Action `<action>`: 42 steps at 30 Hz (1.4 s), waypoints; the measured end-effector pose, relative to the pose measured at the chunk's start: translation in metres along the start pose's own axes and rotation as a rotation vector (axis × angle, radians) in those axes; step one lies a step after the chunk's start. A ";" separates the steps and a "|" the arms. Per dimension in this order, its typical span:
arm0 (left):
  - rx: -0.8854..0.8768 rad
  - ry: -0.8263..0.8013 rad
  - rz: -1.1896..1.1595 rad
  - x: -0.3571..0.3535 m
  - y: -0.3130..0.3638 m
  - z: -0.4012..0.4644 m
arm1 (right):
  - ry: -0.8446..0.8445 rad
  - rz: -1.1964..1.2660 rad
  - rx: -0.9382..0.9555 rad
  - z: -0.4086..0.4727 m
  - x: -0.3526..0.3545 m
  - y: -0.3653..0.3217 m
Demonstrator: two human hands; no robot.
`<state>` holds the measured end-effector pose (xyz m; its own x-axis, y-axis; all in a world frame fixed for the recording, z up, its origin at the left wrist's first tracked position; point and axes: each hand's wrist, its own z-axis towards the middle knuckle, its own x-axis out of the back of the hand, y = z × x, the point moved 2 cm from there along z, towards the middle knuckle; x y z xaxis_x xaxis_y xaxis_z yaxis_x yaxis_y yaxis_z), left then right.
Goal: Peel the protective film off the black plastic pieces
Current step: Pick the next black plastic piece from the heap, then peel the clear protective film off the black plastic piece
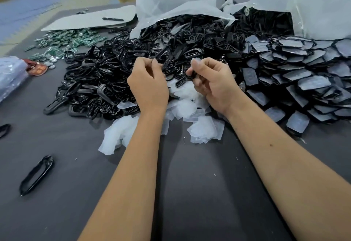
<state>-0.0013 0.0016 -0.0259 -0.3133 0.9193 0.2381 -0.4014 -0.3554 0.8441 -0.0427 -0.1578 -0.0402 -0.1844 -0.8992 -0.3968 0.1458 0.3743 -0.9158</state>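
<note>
The left hand (148, 81) pinches a thin black piece (160, 61) that sticks up and away, and the right hand (210, 83), close beside it over the film scraps (182, 107), pinches something small, maybe film, I cannot tell.

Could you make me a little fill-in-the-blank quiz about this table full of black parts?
1. The film-covered pieces lie on the person's ___ side.
2. The peeled films lie on the table beneath both ___.
3. The circuit boards at the far left are ___ in colour.

Missing words: right; hands; green
</note>
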 end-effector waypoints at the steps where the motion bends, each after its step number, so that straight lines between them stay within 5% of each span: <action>1: 0.018 -0.018 -0.041 -0.001 0.000 -0.003 | -0.011 -0.027 0.022 0.000 -0.001 0.001; 12: 0.065 -0.210 -0.122 0.005 -0.005 -0.017 | 0.016 -0.223 0.121 -0.007 -0.006 0.004; 33: 0.092 -0.224 -0.231 -0.006 -0.010 -0.008 | -0.013 -0.175 0.116 -0.004 -0.001 0.008; 42: 0.235 -0.231 -0.371 -0.014 -0.014 -0.008 | 0.047 -0.205 0.160 -0.008 -0.004 0.004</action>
<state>0.0014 -0.0073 -0.0451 0.0233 0.9995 -0.0217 -0.2363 0.0266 0.9713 -0.0489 -0.1508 -0.0422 -0.2703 -0.9397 -0.2098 0.2521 0.1412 -0.9573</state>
